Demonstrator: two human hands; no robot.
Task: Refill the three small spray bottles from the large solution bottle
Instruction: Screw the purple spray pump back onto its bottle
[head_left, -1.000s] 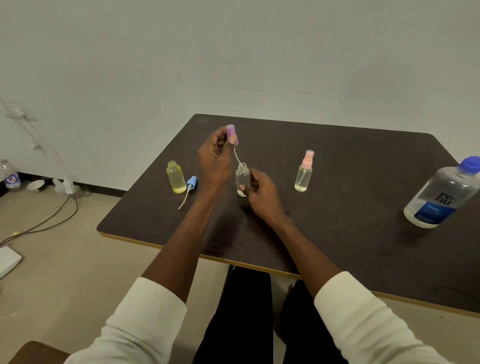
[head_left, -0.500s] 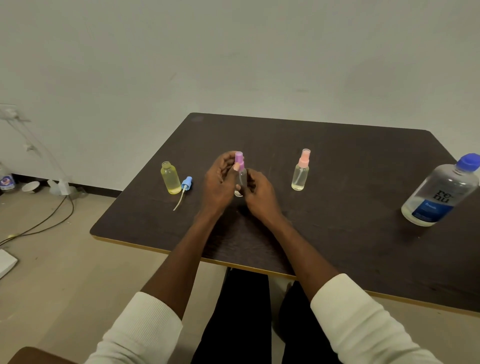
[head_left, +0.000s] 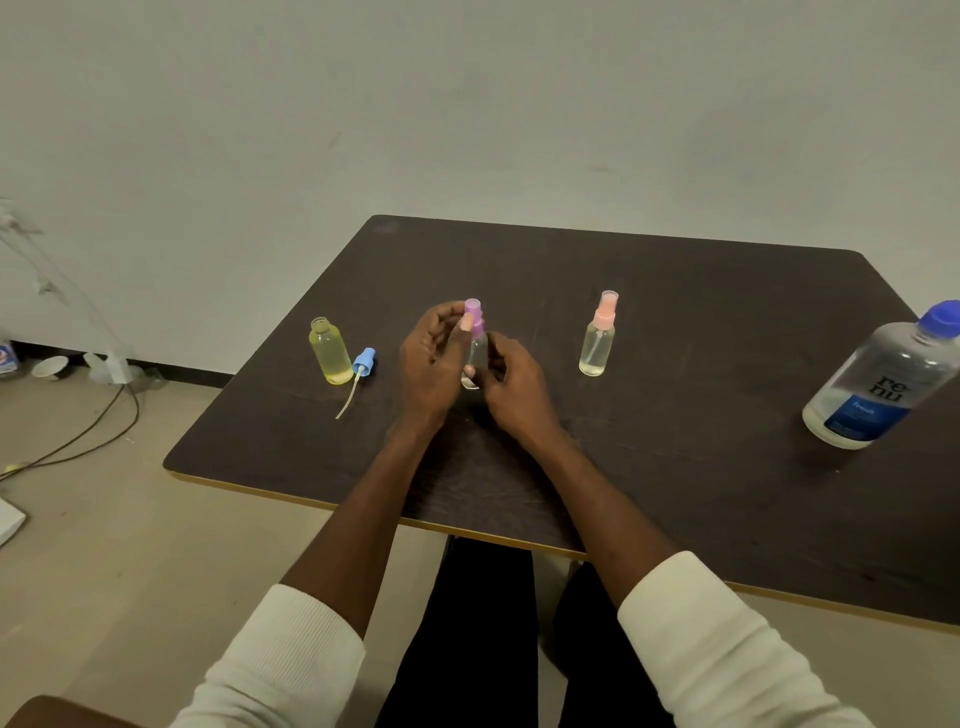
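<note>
**Purple sprayer on clear bottle, both hands on it**

Left hand (head_left: 434, 358) pinches the purple spray top (head_left: 474, 317); right hand (head_left: 511, 382) grips the clear bottle (head_left: 475, 358), upright mid-table (head_left: 675, 467). Yellow bottle (head_left: 330, 351) stands open, blue sprayer (head_left: 362, 364) lying just beside it. Pink-topped bottle (head_left: 597, 335) further right (capped). Large solution bottle (head_left: 883, 379) at far right, cap on.

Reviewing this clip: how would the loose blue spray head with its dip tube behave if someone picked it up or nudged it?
The blue spray head is small plastic, so probably very light. Its thin dip tube curves along the table, so it likely flexes and dangles. Lying on its side beside the open yellow bottle, it might skid or pivot when nudged.
</note>
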